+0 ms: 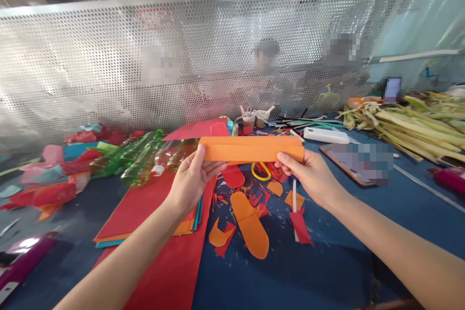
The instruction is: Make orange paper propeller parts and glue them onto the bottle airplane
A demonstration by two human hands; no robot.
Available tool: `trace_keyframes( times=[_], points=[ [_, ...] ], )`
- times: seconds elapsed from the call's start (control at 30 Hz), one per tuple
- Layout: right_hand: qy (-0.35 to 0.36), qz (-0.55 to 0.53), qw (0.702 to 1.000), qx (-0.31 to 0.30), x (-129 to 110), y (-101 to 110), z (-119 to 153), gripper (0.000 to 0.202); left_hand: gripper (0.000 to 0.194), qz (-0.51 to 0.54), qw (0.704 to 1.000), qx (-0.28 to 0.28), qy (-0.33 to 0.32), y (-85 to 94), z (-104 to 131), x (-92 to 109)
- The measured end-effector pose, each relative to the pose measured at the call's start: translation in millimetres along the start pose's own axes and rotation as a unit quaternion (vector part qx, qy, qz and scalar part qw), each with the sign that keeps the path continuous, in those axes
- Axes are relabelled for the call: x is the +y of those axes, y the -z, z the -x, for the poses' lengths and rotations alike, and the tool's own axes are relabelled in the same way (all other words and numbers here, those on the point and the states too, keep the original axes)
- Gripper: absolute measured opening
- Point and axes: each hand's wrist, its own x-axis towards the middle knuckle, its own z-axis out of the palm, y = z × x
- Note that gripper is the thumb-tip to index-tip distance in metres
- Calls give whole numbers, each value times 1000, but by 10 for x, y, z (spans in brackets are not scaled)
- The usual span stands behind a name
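Two bare hands hold up one long strip of orange paper [251, 149]. The strip looks folded, and it is up in the air over the blue desk [327, 276], near the middle. The left hand [192, 177] has a tight grip on one end, with the thumb in front and some fingers showing below. The right hand [310, 174] has a tight grip on the other end, with its thumb in front too.

On the desk below lies a long orange piece [250, 227] with round ends. A small orange bit [219, 235] with a bite cut out of it sits on a red bit, just left of the long piece. Lots of tiny scraps lie around. A yellow ring [259, 179] peeks out just under the strip.

By the left arm is a pile of colored paper [132, 203], red on top, partly over a big red sheet [178, 271]. Green bottles [140, 162] lie behind the pile. To the right are a phone [356, 167], a long white thing [325, 135] and a heap of dry leaves [414, 126]. A shiny wall with holes [109, 72] stands at the back.
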Motion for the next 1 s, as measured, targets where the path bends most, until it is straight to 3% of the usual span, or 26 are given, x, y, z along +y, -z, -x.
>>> trace_keyframes(
  times=[0.2, 0.4, 0.57, 0.77, 0.93, 1.0],
  points=[
    [-3, -7, 996, -91, -6, -49, 37, 40, 18, 40, 997, 61, -17, 35, -72, 46],
    [18, 42, 984, -174, -41, -85, 88, 40, 26, 37, 998, 41, -30, 79, -65, 18],
    [-3, 22, 993, -120, -8, -72, 56, 40, 29, 29, 997, 57, -41, 43, -39, 11],
    [14, -9, 998, -55, 81, -4, -36, 37, 22, -21, 998, 22, -47, 122, -138, 27],
    [36, -15, 999, -30, 52, 65, -87, 31, 24, -34, 994, -72, 77, 300, -139, 43],
    [49, -12, 998, -30, 29, 85, -99, 35, 14, -26, 989, -93, 116, 345, -101, 67]
  ],
)
